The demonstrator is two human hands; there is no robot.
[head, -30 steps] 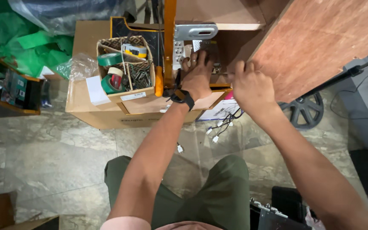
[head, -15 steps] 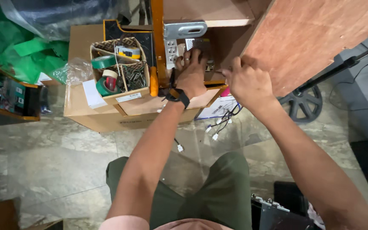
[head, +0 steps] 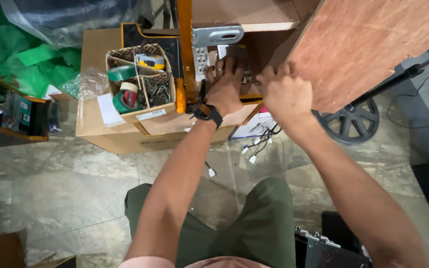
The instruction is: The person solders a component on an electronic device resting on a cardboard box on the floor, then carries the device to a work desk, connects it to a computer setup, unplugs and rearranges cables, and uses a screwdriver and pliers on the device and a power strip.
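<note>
Working inside the wooden cabinet (head: 363, 44), both hands meet at a small dark part (head: 247, 78) fixed just under the metal bracket (head: 218, 35), beside the white socket strip (head: 200, 58). The left hand (head: 226, 84) lies flat with its fingers spread over the part and the strip, so it seems to steady them. The right hand (head: 285, 92) is curled into a fist beside it, and its thumb and fingers pinch something thin that points toward the part; what it is I cannot tell, because the fist hides it.

To do this step well, I think the left hand should press firm, so the part does not shift while the right one works. The right wrist should stay in line with the thin thing and not tilt, because a tilt could make it slip off. The space between the orange post (head: 185, 49) and the cabinet wall is narrow, so small movements are better.

The open tool box (head: 140, 79), with tape rolls and screws, sits on the cardboard box (head: 93, 99) to the left, near the left elbow. Loose white cables (head: 256, 144) lie on the floor below the hands.
</note>
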